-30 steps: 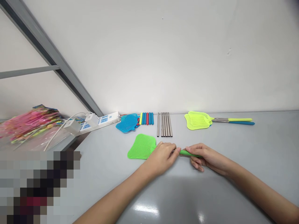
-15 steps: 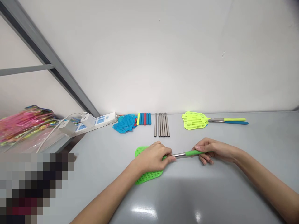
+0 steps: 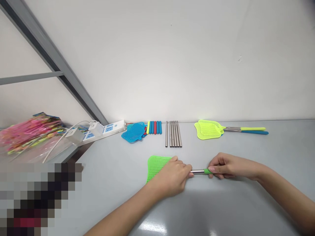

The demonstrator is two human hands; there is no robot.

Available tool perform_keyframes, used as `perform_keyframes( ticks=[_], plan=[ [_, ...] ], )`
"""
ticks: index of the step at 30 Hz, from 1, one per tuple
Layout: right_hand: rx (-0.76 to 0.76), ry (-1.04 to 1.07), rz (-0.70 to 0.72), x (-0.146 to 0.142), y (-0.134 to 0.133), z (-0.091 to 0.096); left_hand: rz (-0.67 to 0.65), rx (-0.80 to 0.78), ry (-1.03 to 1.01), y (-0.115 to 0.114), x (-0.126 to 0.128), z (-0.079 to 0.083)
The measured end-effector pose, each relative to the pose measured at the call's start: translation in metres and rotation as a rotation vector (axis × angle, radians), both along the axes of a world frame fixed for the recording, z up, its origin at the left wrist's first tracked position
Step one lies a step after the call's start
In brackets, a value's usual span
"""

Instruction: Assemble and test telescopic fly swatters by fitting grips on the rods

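Over the grey table (image 3: 118,164), the left hand (image 3: 175,176) clamps the seemingly light green swatter (image 3: 157,166) beside its probably bendy mesh (image 3: 154,168), the right hand (image 3: 226,166) pinches its grip (image 3: 206,171), and the stiff-looking metal rod (image 3: 198,171) best suits holding.

- Tubes (image 3: 173,134): on the desk (image 3: 283,154), just before the wall (image 3: 172,65).
- Left of the tubes: grips (image 3: 155,127), then swatter heads (image 3: 133,132), then the power strip (image 3: 115,129).
- Right of the tubes: overlapping swatters (image 3: 209,130).
- In front of the tubes: a single swatter (image 3: 155,165).

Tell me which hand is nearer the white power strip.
Left. The left hand is in front and right of the power strip; the right hand is farther right.
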State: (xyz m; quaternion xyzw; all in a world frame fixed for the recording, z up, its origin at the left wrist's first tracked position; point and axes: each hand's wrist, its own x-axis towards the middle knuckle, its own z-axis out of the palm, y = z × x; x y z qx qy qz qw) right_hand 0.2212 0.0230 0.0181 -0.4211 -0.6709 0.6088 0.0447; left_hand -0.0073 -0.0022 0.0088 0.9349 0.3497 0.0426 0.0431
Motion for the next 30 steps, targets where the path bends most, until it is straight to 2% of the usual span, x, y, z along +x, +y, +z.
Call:
perform_keyframes(
  ticks=[6, 11, 17, 24, 30],
  plan=[
    [-0.008, 0.066, -0.018, -0.005, 0.0, -0.004, 0.039, -0.016, 0.004, -0.005, 0.005, -0.005],
    [-0.121, 0.052, -0.036, -0.005, -0.001, -0.005, 0.014, -0.012, 0.004, -0.008, 0.007, -0.007],
    [-0.226, 0.069, 0.062, 0.0, 0.002, -0.006, -0.01, -0.008, 0.013, -0.01, 0.007, -0.009],
    [-0.094, -0.004, 0.103, -0.002, -0.003, 0.001, -0.029, 0.003, -0.03, -0.011, 0.008, -0.009],
    [0.025, -0.058, 0.13, -0.022, -0.02, 0.003, -0.103, 0.014, -0.035, -0.015, 0.014, -0.011]
  ],
)
